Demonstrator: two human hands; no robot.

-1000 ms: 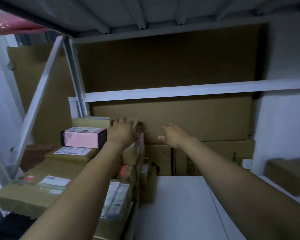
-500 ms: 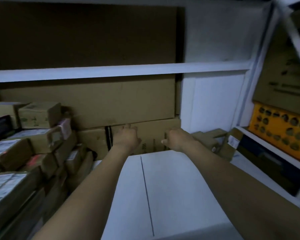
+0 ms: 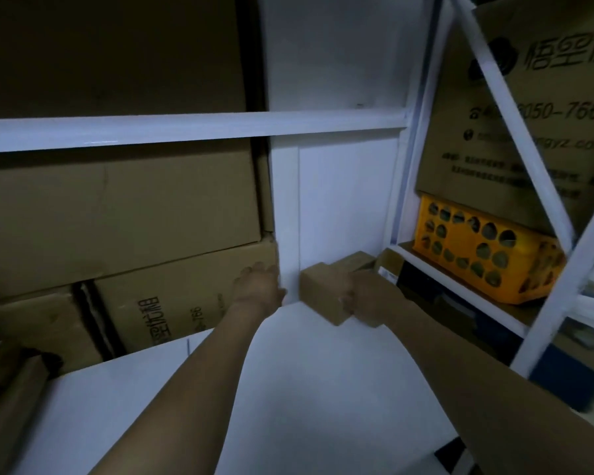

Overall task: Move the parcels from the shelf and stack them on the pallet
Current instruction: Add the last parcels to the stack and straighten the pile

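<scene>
Above the white shelf board (image 3: 306, 389) low in the frame, two hands reach in, apart. The right hand (image 3: 369, 296) grips the small parcel (image 3: 323, 296) standing at centre in the back corner, and the left hand (image 3: 258, 286) is empty, fingers loosely straight beside a printed carton (image 3: 186, 303). Bringing the left hand across to the parcel's free side would likely lift it level, clear of the white post (image 3: 288, 217). I count three small parcels, this one plus two more parcels (image 3: 355, 260) behind, at least three big cartons at left and one yellow basket (image 3: 477, 255) at right; no pallet shows.
</scene>
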